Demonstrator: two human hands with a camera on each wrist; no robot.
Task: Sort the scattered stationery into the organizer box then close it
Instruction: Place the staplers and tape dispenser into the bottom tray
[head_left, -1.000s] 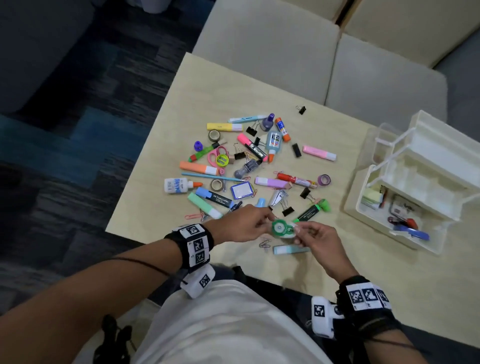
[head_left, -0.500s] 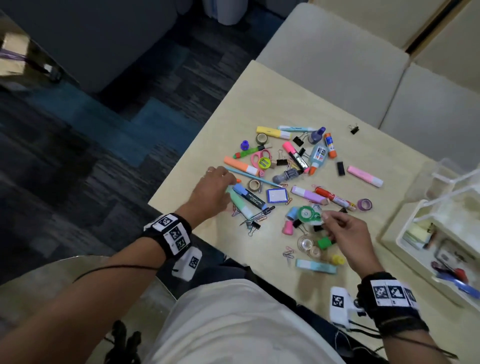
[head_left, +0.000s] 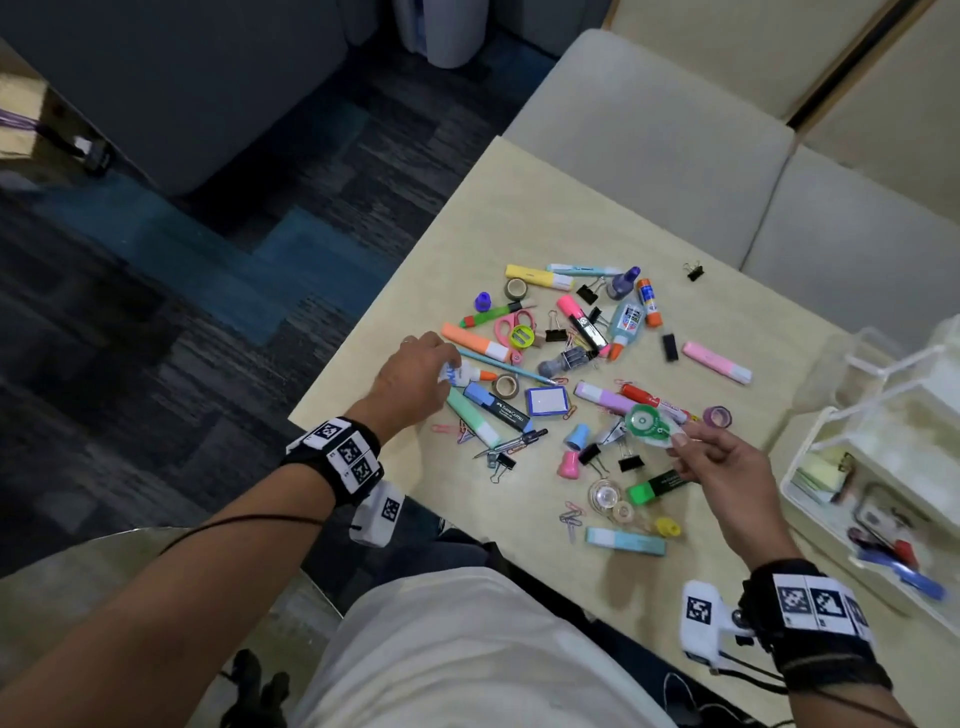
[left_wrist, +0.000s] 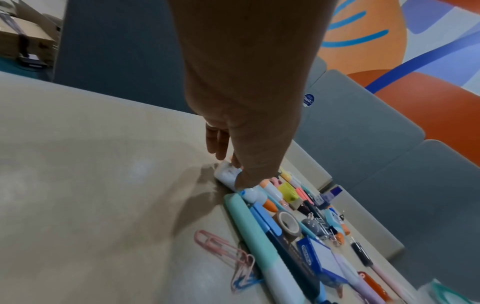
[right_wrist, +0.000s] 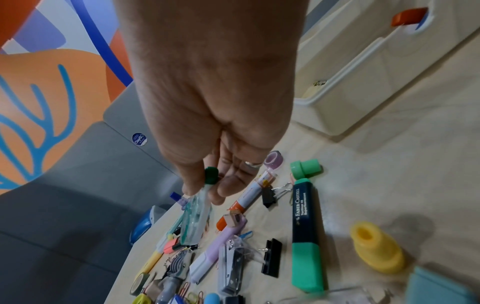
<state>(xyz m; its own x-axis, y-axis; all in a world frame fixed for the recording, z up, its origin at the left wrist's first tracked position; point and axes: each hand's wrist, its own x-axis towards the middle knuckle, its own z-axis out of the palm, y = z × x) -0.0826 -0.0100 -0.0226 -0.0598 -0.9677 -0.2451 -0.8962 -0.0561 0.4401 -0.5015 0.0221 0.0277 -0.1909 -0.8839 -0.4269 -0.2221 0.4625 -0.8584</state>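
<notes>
Stationery lies scattered on the beige table (head_left: 519, 208). My left hand (head_left: 440, 372) reaches to the pile's left edge, where its thumb and fingers pinch a small white glue bottle (head_left: 462, 375) with an orange tip; the bottle lies on the table. In the left wrist view the fingertips (left_wrist: 235, 164) close on the glue bottle (left_wrist: 226, 174). My right hand (head_left: 681, 439) holds a green-and-clear correction tape (head_left: 649, 425) just above the pile; thumb and fingers pinch the correction tape (right_wrist: 196, 216) at its end. The white organizer box (head_left: 810, 457) stands open at the right with a few items inside.
Near my right hand lie a green highlighter (head_left: 657, 486), black binder clips (head_left: 629, 461), a yellow cap (head_left: 667, 527), a teal eraser (head_left: 626, 540) and tape rolls. The table's near-left edge is close to my left wrist. Beige sofa cushions (head_left: 649, 130) lie beyond the table.
My left hand let go of the correction tape and moved left to the glue bottle. My right hand kept the tape and lifted it slightly. The head view shifted left.
</notes>
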